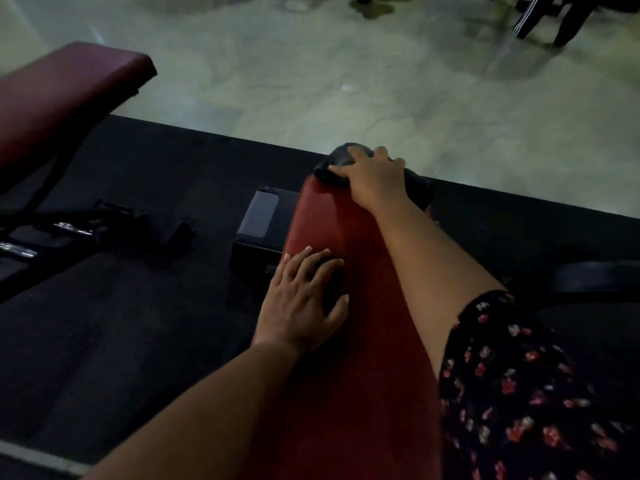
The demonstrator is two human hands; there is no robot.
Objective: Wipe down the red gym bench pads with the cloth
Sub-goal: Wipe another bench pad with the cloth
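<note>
A long red bench pad (332,223) runs away from me down the middle of the view. At its far end lies a dark cloth (337,157), bunched over the pad's edge. My right hand (374,178) lies on top of the cloth with fingers spread over it and pressing it onto the pad. My left hand (304,303) rests flat on the pad's left edge, fingers straight and spread, holding nothing. A second red bench pad (65,98) stands tilted at the upper left.
Black rubber matting (138,306) covers the floor around the bench; pale concrete floor (346,81) lies beyond. A black block (259,220) sits left of the pad. Metal frame parts (69,230) lie under the second bench. A person's legs (554,19) stand far right.
</note>
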